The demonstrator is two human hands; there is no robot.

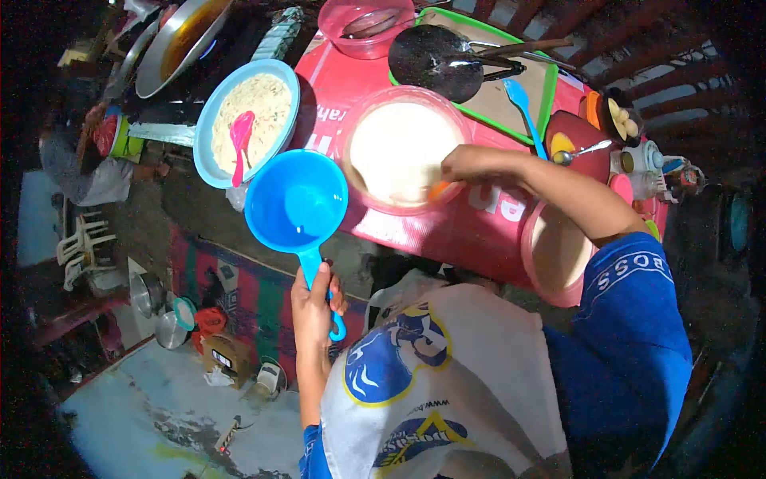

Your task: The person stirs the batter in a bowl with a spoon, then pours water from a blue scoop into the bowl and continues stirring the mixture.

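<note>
My left hand (316, 297) is wrapped round the handle of a blue plastic dipper (297, 199). The dipper is held out in front of the table edge, its bowl facing up with only a little wetness visible inside. Over the right side of a pink basin (348, 152), my right hand (467, 164) is closed on an orange utensil (436, 190), whose lower end is blurred and dips into the white batter (403, 144). Left of the basin stands a light-blue bowl (203, 152) of pale batter with green flecks, a pink spoon (242, 140) lying in it.
A black round pan or lid (431, 62) with tongs lies on a green-rimmed tray (550, 96) behind the basin. A blue spatula (523, 112) rests nearby. Another pink tub (533, 247) is under my right forearm. A wok (171, 48) with oil is far left.
</note>
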